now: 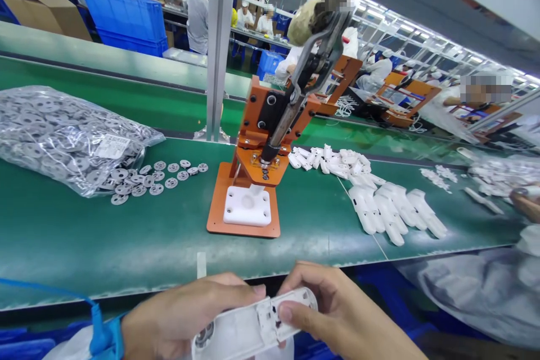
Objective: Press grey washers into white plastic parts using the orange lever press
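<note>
A long white plastic housing [242, 331] is held between both hands below the bench's front edge, its hollow inner side facing up. My left hand [189, 306] grips its left part, thumb along the upper rim; a grey round piece sits in that end. On the right end, my right hand [333, 309] presses its thumb onto a small white part fitted inside, with the fingers behind the housing. Beyond the hands stands an orange hand press [264, 163] with a white fixture block [247, 215] on its base.
A clear bag of grey discs [63, 135] lies at left, with loose discs [156, 176] beside it. Right of the press are small white parts [337, 162] and several white housings [394, 208]. A metal post [217, 50] rises behind. A person's hand [525, 202] shows at far right.
</note>
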Demonstrator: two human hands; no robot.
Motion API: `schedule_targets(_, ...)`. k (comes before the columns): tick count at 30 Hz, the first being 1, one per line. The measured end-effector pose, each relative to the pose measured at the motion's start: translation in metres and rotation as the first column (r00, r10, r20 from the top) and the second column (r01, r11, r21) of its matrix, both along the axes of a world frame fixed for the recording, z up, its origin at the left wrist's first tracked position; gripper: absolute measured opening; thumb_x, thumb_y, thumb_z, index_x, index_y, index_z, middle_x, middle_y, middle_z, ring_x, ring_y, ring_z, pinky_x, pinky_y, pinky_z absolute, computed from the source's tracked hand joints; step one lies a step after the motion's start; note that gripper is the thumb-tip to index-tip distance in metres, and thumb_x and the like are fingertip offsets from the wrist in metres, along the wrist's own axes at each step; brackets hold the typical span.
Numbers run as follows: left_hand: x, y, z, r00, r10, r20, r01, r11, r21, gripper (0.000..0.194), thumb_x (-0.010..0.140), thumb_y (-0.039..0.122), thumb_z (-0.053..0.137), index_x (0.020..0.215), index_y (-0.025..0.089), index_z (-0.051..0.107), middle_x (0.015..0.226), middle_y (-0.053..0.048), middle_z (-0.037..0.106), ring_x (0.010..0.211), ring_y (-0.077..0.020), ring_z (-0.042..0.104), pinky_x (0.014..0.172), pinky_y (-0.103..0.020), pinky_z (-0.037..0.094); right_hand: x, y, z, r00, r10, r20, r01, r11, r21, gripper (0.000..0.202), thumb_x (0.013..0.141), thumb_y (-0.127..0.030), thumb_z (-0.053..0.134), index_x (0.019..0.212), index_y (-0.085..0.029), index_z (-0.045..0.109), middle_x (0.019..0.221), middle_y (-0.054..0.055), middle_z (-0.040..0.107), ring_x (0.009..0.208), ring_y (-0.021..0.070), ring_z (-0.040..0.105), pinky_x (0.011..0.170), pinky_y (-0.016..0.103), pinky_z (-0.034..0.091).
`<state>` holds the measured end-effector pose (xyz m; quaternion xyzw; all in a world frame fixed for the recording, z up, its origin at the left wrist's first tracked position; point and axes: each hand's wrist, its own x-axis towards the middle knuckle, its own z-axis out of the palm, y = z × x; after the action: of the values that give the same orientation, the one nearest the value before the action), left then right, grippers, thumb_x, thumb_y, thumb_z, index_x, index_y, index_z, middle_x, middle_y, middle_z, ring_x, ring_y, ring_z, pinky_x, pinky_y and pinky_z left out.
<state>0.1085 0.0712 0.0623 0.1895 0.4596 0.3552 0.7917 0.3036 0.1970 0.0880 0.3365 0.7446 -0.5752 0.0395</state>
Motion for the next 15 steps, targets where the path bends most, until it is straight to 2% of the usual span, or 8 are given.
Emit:
schedule_targets(3, -0.003, 0.001, 0.001, 0.985, -0.17, 0.033, 0.169, 0.985, 0.026, 0.054, 0.086, 0.066, 0.053, 0.078, 0.014, 0.066, 0.052, -0.001, 0.06, 0.028, -0.0082, 0.043, 0.028, -0.019, 0.023, 0.002, -0.002, 0.007, 0.998, 0.049, 0.027, -0.051, 0.997, 0.063, 0.031, 0.088, -0.054, 0.07, 0.087, -0.023, 0.072, 0.08, 0.001, 0.066, 0.074, 0.0155, 0.057, 0.063, 0.024, 0.043)
schedule_targets(5, -0.004, 0.002, 0.002, 0.973, -0.224, 0.062, 0.22, 0.974, 0.062, 0.058, 0.087, 0.068, 0.05, 0.074, 0.013, 0.065, 0.053, -0.001, 0.058, 0.027, -0.0066, 0.043, 0.027, -0.017, 0.025, 0.001, -0.003, 0.012, 0.994, 0.084, 0.07, -0.09, 0.992, 0.085, 0.029, 0.091, -0.052, 0.067, 0.089, -0.023, 0.071, 0.081, 0.0, 0.065, 0.074, 0.0149, 0.056, 0.064, 0.024, 0.041)
schedule_targets(9, 0.0, 0.001, 0.006, 0.969, -0.237, 0.065, 0.234, 0.971, 0.054, 0.055, 0.082, 0.071, 0.054, 0.08, 0.017, 0.063, 0.052, 0.003, 0.056, 0.028, -0.0062, 0.041, 0.027, -0.015, 0.026, 0.002, -0.004, 0.015, 0.985, 0.119, 0.125, -0.128, 0.989, 0.072, 0.026, 0.093, -0.048, 0.067, 0.091, -0.022, 0.067, 0.088, -0.001, 0.065, 0.079, 0.0142, 0.056, 0.067, 0.022, 0.041)
schedule_targets(15, 0.005, 0.001, 0.019, 0.972, -0.231, -0.047, 0.231, 0.973, -0.004, 0.038, 0.084, 0.057, 0.058, 0.085, 0.019, 0.065, 0.053, 0.005, 0.055, 0.03, -0.0052, 0.033, 0.029, -0.016, 0.022, 0.01, -0.004, 0.01, 0.981, 0.138, 0.14, -0.146, 0.988, 0.049, 0.029, 0.093, -0.052, 0.064, 0.091, -0.023, 0.062, 0.088, -0.002, 0.065, 0.084, 0.0144, 0.055, 0.073, 0.022, 0.042)
